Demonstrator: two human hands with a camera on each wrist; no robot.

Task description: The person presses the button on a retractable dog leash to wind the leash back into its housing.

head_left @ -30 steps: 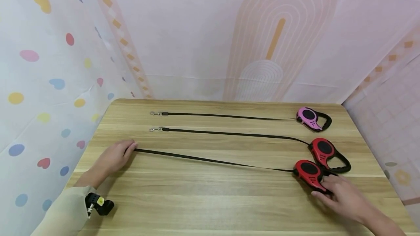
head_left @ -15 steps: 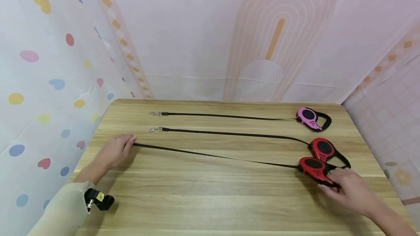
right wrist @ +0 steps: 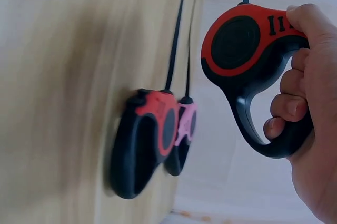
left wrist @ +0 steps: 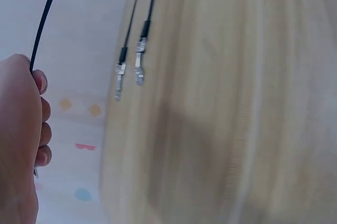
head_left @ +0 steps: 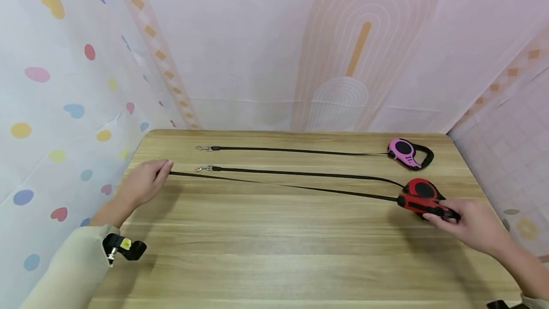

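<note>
Wooden table [head_left: 274, 252] fills most of what we see, its grain running left to right, with pale patterned curtains [head_left: 64, 85] hanging around its far and side edges. Across the table we stretch the held black strap [head_left: 279, 185] between our two hands, lifted off the wood and running just in front of the middle strap [head_left: 300, 173]. Behind that lies the far strap [head_left: 296, 151], flat on the table, ending in a metal clip [head_left: 203, 148] at its left end; the middle strap's clip [head_left: 204, 169] lies near our left hand. Our left hand [head_left: 143, 184] has its fingers curled round the end of the held strap, which comes out past the thumb in the left wrist view. Our right hand [head_left: 469, 227] grips the held red leash case [head_left: 422, 205] by its black handle, fingers wrapped through the loop and thumb on top near the ridged button, clear of the table. Just behind it rests a second red leash case [head_left: 422, 189] on the table, and further back, near the far right corner, the pink leash case [head_left: 405, 151]
</note>
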